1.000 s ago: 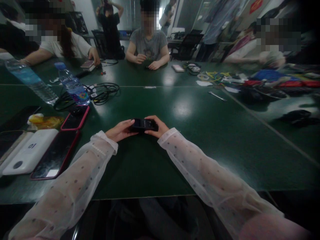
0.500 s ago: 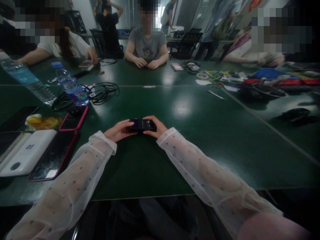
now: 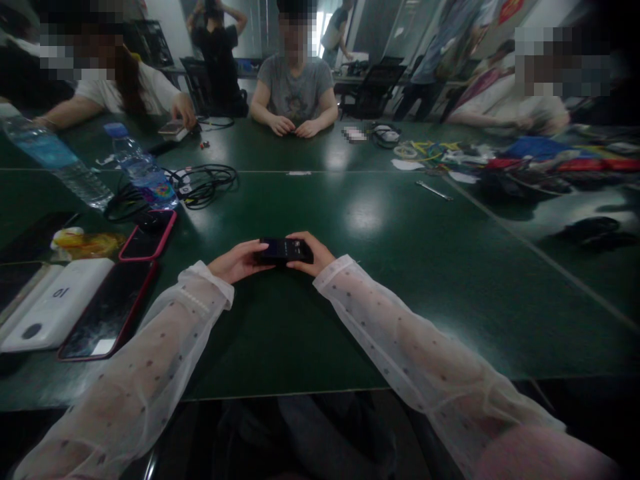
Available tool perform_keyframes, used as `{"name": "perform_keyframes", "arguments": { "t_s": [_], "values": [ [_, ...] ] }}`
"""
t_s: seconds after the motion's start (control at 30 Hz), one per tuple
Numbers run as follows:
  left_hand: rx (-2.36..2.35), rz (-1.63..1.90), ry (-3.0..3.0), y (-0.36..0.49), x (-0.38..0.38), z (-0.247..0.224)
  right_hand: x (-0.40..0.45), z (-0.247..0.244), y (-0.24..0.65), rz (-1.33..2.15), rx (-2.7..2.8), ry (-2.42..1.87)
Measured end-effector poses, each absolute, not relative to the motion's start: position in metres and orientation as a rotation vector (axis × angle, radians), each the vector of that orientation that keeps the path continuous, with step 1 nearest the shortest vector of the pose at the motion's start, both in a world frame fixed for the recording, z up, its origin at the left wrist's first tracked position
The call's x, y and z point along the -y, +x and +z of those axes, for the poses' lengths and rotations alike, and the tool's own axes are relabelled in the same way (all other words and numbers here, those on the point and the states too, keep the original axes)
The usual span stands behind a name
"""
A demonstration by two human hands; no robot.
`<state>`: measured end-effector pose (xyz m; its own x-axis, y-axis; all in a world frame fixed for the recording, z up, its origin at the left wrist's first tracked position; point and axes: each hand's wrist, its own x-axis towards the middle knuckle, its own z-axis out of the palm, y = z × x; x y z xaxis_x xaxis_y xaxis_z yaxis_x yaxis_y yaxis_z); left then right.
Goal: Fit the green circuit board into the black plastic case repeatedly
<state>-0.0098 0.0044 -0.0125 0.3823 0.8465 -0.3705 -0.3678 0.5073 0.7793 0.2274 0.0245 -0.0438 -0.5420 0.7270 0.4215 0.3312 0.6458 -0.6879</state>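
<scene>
Both my hands grip a small black device (image 3: 286, 251) by its two ends, low over the green table (image 3: 300, 333). White marks show on its dark face; its exact kind is unclear. My left hand (image 3: 240, 260) is closed round the left end, thumb on top. Round the right end, my right hand (image 3: 313, 252) is closed, fingers along the far edge and thumb on the near side. Sheer white dotted sleeves cover my arms. Left of my left arm lie a dark red-edged phone (image 3: 113, 307) and a pink-edged phone (image 3: 149, 239).
A white power bank (image 3: 60, 303) lies at the left. Two water bottles (image 3: 145, 170) stand behind, beside coiled black cables (image 3: 207, 187). A wrench (image 3: 434, 191) and a heap of cables (image 3: 450, 153) lie right. Across the table sits a person in a grey shirt (image 3: 295, 87).
</scene>
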Motion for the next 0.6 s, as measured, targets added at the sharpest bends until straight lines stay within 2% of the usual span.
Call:
{"name": "perform_keyframes", "arguments": {
  "t_s": [0.6],
  "values": [
    [-0.849, 0.826, 0.681, -0.0107, -0.0047, -0.0119, -0.0220, -0.0395, 0.2268, 0.687, 2.175, -0.862]
  ]
}}
